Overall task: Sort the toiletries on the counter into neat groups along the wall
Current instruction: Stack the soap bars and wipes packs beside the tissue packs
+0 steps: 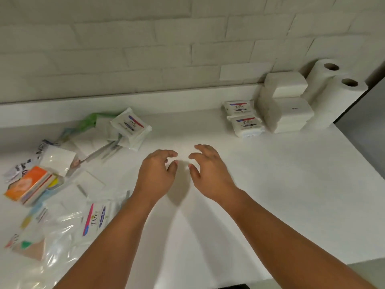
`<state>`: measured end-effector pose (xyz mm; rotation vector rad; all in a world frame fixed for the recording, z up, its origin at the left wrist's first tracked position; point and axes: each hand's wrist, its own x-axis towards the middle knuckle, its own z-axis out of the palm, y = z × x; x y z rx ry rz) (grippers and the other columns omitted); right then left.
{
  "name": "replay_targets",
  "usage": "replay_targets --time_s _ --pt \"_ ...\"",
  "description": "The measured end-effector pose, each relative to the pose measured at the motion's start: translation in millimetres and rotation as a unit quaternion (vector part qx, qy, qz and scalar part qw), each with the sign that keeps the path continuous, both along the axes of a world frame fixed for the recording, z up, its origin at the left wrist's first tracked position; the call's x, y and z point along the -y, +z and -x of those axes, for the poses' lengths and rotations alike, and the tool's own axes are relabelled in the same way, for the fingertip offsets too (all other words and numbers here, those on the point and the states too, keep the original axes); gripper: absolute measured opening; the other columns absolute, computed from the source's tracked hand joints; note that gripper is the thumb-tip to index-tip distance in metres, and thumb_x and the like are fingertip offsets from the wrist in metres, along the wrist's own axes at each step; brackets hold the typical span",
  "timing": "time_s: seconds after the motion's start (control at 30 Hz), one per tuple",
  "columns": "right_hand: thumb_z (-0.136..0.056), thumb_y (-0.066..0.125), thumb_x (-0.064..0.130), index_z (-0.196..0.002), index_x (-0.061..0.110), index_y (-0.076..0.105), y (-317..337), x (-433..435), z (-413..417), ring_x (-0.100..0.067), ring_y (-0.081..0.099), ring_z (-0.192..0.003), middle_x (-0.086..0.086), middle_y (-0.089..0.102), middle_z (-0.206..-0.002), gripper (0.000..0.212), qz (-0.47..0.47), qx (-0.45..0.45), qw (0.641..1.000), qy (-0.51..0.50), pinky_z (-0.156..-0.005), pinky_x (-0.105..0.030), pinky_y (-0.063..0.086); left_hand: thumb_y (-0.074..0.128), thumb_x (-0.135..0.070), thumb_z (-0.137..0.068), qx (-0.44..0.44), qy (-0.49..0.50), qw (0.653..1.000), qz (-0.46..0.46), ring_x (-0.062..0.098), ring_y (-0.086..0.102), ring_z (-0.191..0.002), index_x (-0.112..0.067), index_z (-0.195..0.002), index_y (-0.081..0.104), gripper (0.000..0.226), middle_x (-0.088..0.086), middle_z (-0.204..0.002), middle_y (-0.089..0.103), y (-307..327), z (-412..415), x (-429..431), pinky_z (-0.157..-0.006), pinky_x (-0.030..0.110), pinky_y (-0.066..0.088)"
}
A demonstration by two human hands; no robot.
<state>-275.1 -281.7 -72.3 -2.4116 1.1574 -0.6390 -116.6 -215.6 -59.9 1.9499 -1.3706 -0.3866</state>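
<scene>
My left hand (158, 174) and my right hand (208, 170) hover side by side over the middle of the white counter (270, 184), fingers loosely curled, holding nothing. Two Dove soap packs (242, 117) lie stacked near the wall at the right. Beside them are white tissue packs (287, 103) and two paper rolls (333, 84). At the left lies a loose pile: another Dove soap pack (130, 126), a green packet (91, 120), an orange pack (29, 184) and a Dove pack under clear plastic (94, 220).
A white brick wall (145, 49) with a low ledge runs along the back of the counter. The counter's right edge drops off beside a dark surface (362, 122). Clear plastic bags (52, 236) and small sachets spread over the front left.
</scene>
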Motion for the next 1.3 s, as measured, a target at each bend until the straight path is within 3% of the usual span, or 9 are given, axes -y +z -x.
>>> replay_targets --time_s 0.13,0.3,0.4,0.53,0.73,1.0,1.13,1.2,1.3 --pt "-0.094 0.057 0.026 -0.124 0.014 0.063 -2 -57 -42 -0.024 0.039 -0.137 -0.007 0.049 -0.145 0.033 -0.047 -0.008 0.999 0.018 -0.112 -0.037 0.037 0.067 -0.018 -0.092 0.020 0.008 1.000 -0.018 0.013 0.062 -0.098 -0.022 -0.115 0.070 0.024 -0.008 -0.117 0.068 -4 -51 -59 -0.086 0.029 0.050" --pt "-0.094 0.056 0.035 -0.126 0.018 0.060 -20 -116 -91 -0.021 0.053 -0.121 0.001 0.055 -0.134 0.037 -0.117 -0.038 0.992 0.029 -0.102 -0.035 0.045 0.067 -0.019 -0.091 0.049 0.012 0.996 -0.080 0.020 0.058 -0.111 -0.023 -0.120 0.067 0.029 -0.004 -0.125 0.064 -19 -116 -118 -0.092 0.026 0.044" --pt "-0.088 0.062 0.046 -0.132 0.017 0.057 -30 -148 -116 -0.022 0.050 -0.121 0.000 0.057 -0.132 0.053 -0.135 -0.089 0.986 0.048 -0.103 -0.034 0.043 0.072 -0.022 -0.087 0.072 0.001 0.988 -0.137 0.028 0.054 -0.117 -0.021 -0.129 0.061 0.043 0.004 -0.133 0.059 -28 -148 -146 -0.100 0.036 0.044" --pt "-0.073 0.068 0.064 -0.135 0.019 0.049 -44 -178 -138 -0.023 0.048 -0.116 0.000 0.055 -0.128 0.080 -0.118 -0.181 0.974 0.069 -0.099 -0.037 0.045 0.071 -0.051 -0.083 0.121 -0.015 0.969 -0.217 0.027 0.038 -0.133 -0.030 -0.147 0.038 0.075 -0.003 -0.149 0.043 -37 -176 -163 -0.107 0.045 0.030" --pt "-0.077 0.070 0.052 -0.125 0.021 0.061 -58 -200 -158 -0.024 0.052 -0.104 0.000 0.056 -0.115 0.057 -0.078 -0.157 0.985 0.000 -0.085 -0.038 0.050 0.067 -0.066 -0.079 0.123 -0.061 0.960 -0.244 0.027 0.032 -0.135 -0.030 -0.152 0.027 0.091 -0.004 -0.149 0.045 -47 -194 -162 -0.107 0.048 0.024" --pt "-0.087 0.068 0.030 -0.126 0.015 0.058 -66 -203 -166 -0.024 0.049 -0.108 -0.004 0.050 -0.123 0.044 -0.139 -0.102 0.984 -0.049 -0.091 -0.036 0.049 0.067 -0.070 -0.076 0.108 -0.134 0.953 -0.250 0.022 0.040 -0.123 -0.032 -0.139 0.044 0.077 -0.009 -0.127 0.058 -45 -196 -156 -0.094 0.039 0.026" --pt "-0.089 0.065 0.023 -0.126 0.019 0.056 -68 -201 -164 -0.024 0.053 -0.105 -0.003 0.053 -0.119 0.039 -0.151 -0.086 0.983 -0.052 -0.088 -0.035 0.050 0.067 -0.077 -0.069 0.116 -0.141 0.947 -0.264 0.020 0.046 -0.111 -0.033 -0.121 0.056 0.070 -0.010 -0.114 0.063 -43 -196 -153 -0.093 0.040 0.032" --pt "-0.089 0.061 0.021 -0.128 0.024 0.053 -70 -199 -161 -0.024 0.056 -0.102 -0.001 0.057 -0.115 0.039 -0.158 -0.058 0.985 -0.042 -0.087 -0.036 0.050 0.068 -0.080 -0.063 0.071 -0.138 0.955 -0.254 0.016 0.056 -0.105 -0.033 -0.109 0.061 0.066 -0.013 -0.105 0.067 -43 -197 -151 -0.096 0.042 0.041" --pt "-0.092 0.055 0.014 -0.130 0.033 0.051 -63 -196 -153 -0.012 0.063 -0.101 0.012 0.065 -0.113 0.042 -0.222 0.055 0.973 -0.026 -0.090 -0.030 0.052 0.075 -0.070 -0.067 -0.053 -0.115 0.970 -0.205 0.008 0.070 -0.083 -0.030 -0.098 0.066 0.052 -0.011 -0.092 0.073 -40 -196 -148 -0.081 0.040 0.059"
